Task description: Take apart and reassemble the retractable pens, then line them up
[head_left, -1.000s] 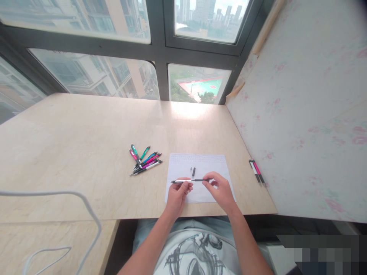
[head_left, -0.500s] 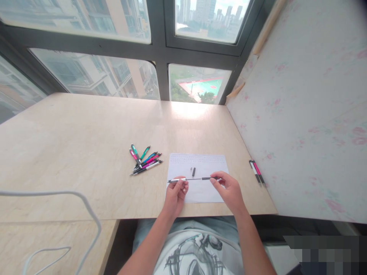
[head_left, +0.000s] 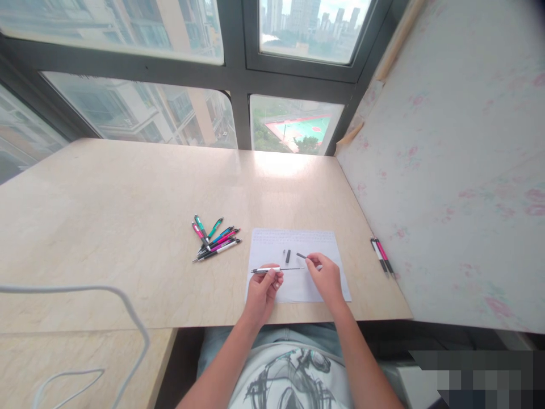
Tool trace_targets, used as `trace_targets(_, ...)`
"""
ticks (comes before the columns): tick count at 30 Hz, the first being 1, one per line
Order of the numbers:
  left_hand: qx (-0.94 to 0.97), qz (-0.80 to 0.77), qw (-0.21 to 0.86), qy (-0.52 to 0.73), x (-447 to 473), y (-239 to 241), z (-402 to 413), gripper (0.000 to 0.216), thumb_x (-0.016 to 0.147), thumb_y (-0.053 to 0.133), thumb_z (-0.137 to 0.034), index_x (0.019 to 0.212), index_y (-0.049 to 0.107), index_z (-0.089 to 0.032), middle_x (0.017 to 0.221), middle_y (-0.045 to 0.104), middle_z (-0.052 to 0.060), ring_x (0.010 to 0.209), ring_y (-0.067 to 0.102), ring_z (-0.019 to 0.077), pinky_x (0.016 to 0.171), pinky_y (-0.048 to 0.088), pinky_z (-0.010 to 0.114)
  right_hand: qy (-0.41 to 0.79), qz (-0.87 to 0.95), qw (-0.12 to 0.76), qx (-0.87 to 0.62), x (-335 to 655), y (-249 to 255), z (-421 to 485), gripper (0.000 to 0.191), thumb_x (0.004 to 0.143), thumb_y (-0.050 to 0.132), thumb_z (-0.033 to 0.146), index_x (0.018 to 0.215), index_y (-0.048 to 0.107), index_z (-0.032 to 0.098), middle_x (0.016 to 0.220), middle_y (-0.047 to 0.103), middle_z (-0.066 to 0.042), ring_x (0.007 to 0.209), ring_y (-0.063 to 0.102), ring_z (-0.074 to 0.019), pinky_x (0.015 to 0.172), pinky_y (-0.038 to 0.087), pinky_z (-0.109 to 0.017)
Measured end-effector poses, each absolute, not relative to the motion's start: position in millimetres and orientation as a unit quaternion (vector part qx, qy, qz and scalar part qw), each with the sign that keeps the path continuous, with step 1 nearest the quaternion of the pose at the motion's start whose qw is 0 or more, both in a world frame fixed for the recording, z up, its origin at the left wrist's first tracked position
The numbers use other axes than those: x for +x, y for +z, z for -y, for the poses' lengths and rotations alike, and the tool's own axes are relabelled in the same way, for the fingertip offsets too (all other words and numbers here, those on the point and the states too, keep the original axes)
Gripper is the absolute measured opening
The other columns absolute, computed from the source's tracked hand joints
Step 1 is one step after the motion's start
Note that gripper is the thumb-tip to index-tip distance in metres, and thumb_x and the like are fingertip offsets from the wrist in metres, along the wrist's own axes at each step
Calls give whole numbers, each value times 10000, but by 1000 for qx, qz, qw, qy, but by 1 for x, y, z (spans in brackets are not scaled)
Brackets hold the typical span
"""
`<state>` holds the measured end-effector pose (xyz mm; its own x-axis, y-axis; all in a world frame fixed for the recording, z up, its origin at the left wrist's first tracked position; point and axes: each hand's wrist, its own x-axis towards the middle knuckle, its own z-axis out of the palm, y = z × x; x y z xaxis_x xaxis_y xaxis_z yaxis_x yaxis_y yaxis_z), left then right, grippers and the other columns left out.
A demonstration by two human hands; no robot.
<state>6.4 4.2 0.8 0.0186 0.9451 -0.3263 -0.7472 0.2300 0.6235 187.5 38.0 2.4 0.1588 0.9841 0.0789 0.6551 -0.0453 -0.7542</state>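
beyond the dark window frame we look out on apartment facades at left, a hazy city skyline at upper right and, below it, a green-and-red sports court beside trees. at right we see a wall in pale floral paper; at lower left, a pale cable curves before the light, faintly mottled desk.

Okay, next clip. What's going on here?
A person at a table has a pen in parts. The left hand holds the white pen body, its thin refill sticking out; the right hand holds a dark tube, clear of the refill. A short dark piece and a tiny part lie on the paper. Other pens lie left of it.
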Motion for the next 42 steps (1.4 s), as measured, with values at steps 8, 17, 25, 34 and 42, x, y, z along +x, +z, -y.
trace_targets(8, 150, -359, 700, 599, 7, 0, -5, 195, 753, 755, -263, 891, 716, -130, 721, 683, 44, 639, 600, 86, 595, 448, 178, 149, 641, 270, -703, 164, 2, -48, 235, 879, 518, 366, 861, 685, 202, 755, 679, -53, 702, 593, -191, 631, 386, -278)
trace_targets(17, 180, -385, 690, 586, 9, -1, -5, 208, 762, 745, -277, 906, 709, -132, 725, 694, 49, 642, 595, 97, 615, 451, 204, 499, 564, 370, -545, 176, 21, -28, 455, 940, 374, 513, 920, 678, 175, 740, 657, -40, 615, 578, -154, 519, 427, -250)
trace_targets(25, 222, -377, 700, 564, 11, 5, -5, 199, 791, 715, -293, 911, 688, -137, 887, 724, 98, 719, 626, 128, 632, 470, 222, 407, 664, 329, -534, 179, 42, -21, 149, 850, 593, 314, 833, 701, 213, 824, 703, -31, 745, 621, -165, 610, 456, -258)
trace_targets(34, 170, -386, 693, 585, 11, 3, -8, 201, 786, 726, -284, 926, 666, -152, 899, 724, 80, 722, 638, 104, 646, 483, 189, 363, 642, 328, -589, 203, 36, -28, 166, 834, 561, 311, 824, 689, 207, 846, 705, -43, 774, 628, -187, 652, 472, -282)
trace_targets(42, 176, -386, 693, 582, 11, 5, -7, 211, 784, 725, -291, 923, 660, -146, 882, 722, 86, 703, 629, 106, 636, 480, 200, 281, 611, 326, -664, 185, 11, -53, 240, 806, 543, 360, 868, 703, 191, 756, 693, -49, 645, 578, -188, 670, 463, -317)
